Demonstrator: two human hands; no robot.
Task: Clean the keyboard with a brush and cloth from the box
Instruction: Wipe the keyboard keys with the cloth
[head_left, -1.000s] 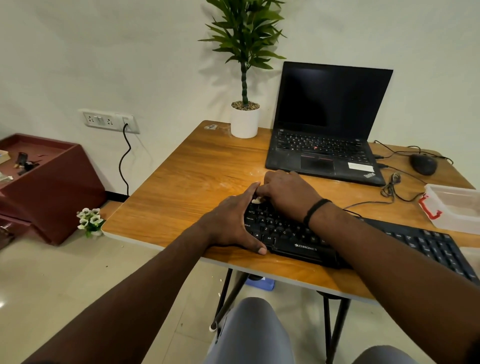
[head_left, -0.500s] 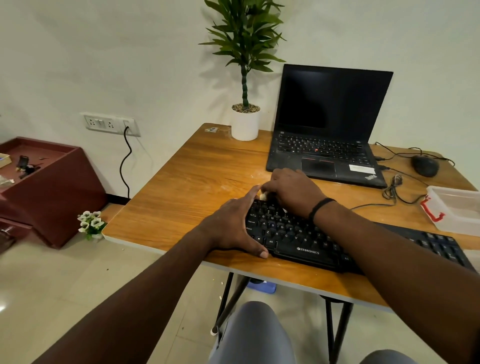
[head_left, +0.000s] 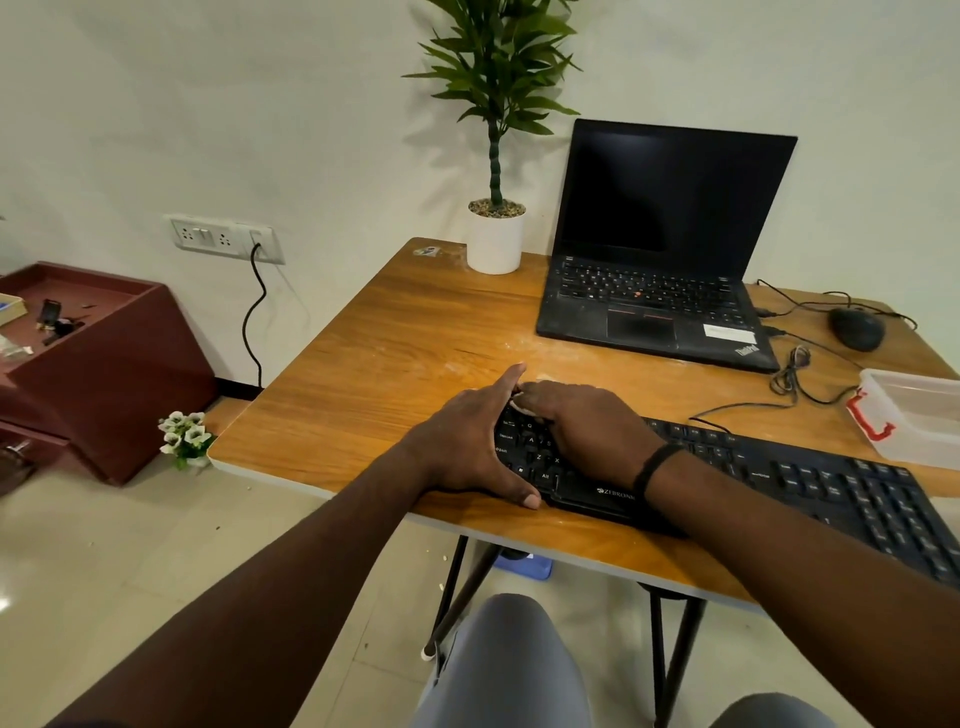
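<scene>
Keyboard (head_left: 779, 483) on table (head_left: 363, 374): left hand (head_left: 467, 447) spread, bracing its end; right hand (head_left: 582, 426) presses white cloth (head_left: 522, 405) onto keys.

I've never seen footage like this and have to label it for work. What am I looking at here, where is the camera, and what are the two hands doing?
There is no machine: a person wears a wide-angle camera on the head, looking forward and down, so you see their own arms and knees.

On the wooden table lie a black keyboard, an open laptop, a potted plant, a mouse and a clear plastic box with a red latch.

The left hand rests flat against the keyboard's left end, steadying it. The right hand lies on the keys with its fingers over a small white cloth, mostly hidden; it appears to be wiping the upper left corner. No brush is visible.
</scene>
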